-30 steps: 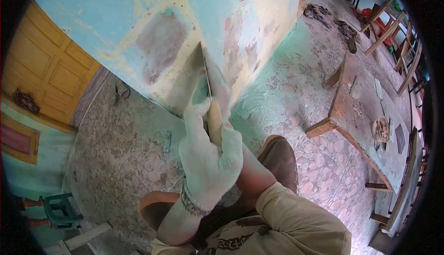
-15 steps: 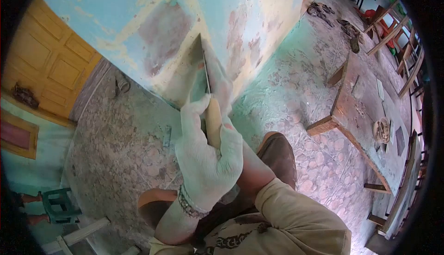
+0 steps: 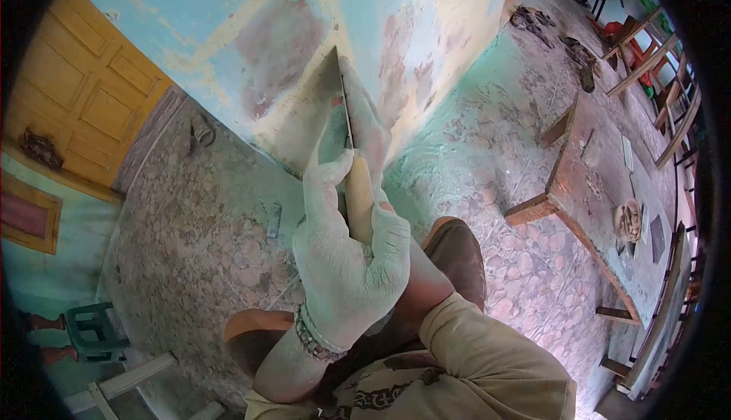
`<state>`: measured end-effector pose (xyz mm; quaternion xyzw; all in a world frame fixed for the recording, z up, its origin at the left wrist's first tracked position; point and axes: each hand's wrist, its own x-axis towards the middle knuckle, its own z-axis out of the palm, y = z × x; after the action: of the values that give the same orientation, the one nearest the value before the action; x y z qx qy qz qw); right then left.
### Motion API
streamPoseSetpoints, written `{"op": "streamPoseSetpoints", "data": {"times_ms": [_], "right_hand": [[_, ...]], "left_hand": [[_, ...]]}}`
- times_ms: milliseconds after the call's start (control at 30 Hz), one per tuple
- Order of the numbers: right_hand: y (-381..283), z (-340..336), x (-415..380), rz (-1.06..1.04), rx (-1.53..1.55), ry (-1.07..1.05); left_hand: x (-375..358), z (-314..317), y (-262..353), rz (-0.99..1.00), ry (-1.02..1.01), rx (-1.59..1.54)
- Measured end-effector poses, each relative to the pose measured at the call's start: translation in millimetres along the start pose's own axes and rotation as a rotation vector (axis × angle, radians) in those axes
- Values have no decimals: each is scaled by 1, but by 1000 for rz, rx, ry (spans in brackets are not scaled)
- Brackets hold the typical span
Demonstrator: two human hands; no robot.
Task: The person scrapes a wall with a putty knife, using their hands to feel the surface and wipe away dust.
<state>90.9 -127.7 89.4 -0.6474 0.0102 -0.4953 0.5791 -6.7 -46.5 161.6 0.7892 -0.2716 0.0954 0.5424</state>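
Observation:
My left hand (image 3: 350, 260), coated in pale dust and wearing a beaded bracelet, is closed around the light wooden handle of a putty knife (image 3: 359, 199). Its thin metal blade points away from me, with the tip against the patched corner of a blue and cream wall (image 3: 346, 9). My right hand (image 3: 369, 130) reaches forward beneath my left and lies along the right side of the blade, close to the wall. Part of my right hand is hidden behind the blade and my left hand. A greyish-brown patch (image 3: 278, 54) marks the wall left of the blade.
A worn wooden table (image 3: 586, 184) on the right bears a small round container (image 3: 628, 220) and flat pieces. Yellow doors (image 3: 84, 92) stand at left, with a green plastic stool (image 3: 95, 332) lower down. My shoes (image 3: 457, 256) rest on the stone-patterned floor. Dark footwear (image 3: 533, 25) lies further back.
The view has shifted slightly. Both hands and the putty knife keep nearly the same place against the wall corner, and my grip looks unchanged.

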Motion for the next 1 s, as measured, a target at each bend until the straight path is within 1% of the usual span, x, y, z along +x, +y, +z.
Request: {"op": "streamPoseSetpoints", "data": {"times_ms": [67,167,267,367,467,567,633,733,800,867,967,1000], "right_hand": [[1,2,-2,-11,7,1],[-3,-2,-2,0,5,-14],[-5,-3,-3,8,3,-31],[-8,-5,-5,10,2,-46],[-9,-11,-12,20,-4,-84],[-11,-22,-22,22,-24,-131],[-13,-27,-24,15,-38,-158],[-15,-31,-25,-6,-67,-187],[-16,-32,-24,-22,-85,-193],[-16,-33,-23,-40,-104,-199],[-17,-34,-24,-65,-120,-213],[-18,-34,-24,-73,-126,-214]], "left_hand": [[0,-3,0,48,4,11],[1,-1,2,12,-19,-12],[0,4,3,21,13,-16],[1,2,4,-3,-15,-25],[6,4,11,-72,-26,5],[1,0,25,-122,-88,-14],[0,3,18,-18,-47,1],[-3,2,15,74,-43,1],[-6,-3,16,50,-91,-2],[-10,-12,21,-36,-172,-3],[-16,-20,15,-277,-305,-193],[-18,-19,12,-243,-282,-223]]}}
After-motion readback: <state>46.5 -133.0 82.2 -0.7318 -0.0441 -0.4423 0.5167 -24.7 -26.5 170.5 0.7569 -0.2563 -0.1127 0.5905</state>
